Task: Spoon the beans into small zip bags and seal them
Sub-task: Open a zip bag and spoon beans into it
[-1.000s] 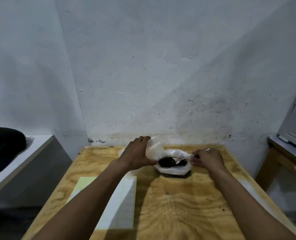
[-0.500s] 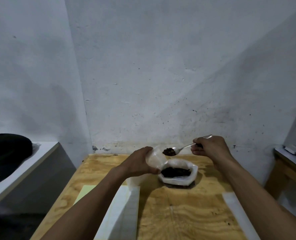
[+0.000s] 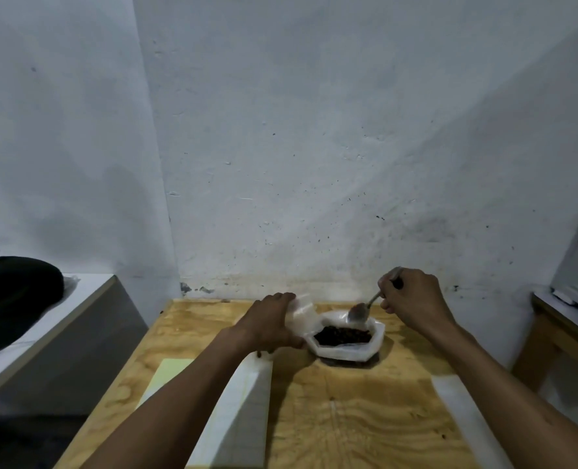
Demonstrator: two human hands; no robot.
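Your left hand [image 3: 270,324] grips a small clear zip bag [image 3: 304,314], fingers curled round it, just left of the white bowl [image 3: 347,340]; bag touches the bowl's left rim; whether beans are inside the bag cannot be told. Your right hand [image 3: 413,299] pinches a metal spoon [image 3: 365,308] by its handle, fingers curled; spoon tip points down over the bowl's back edge. Dark beans [image 3: 343,334] fill the bowl; bowl sits on the plywood table [image 3: 348,418]. White lined paper [image 3: 243,418] lies nearer you than the bowl, to its left, with a pale yellow sheet [image 3: 169,377] beside it.
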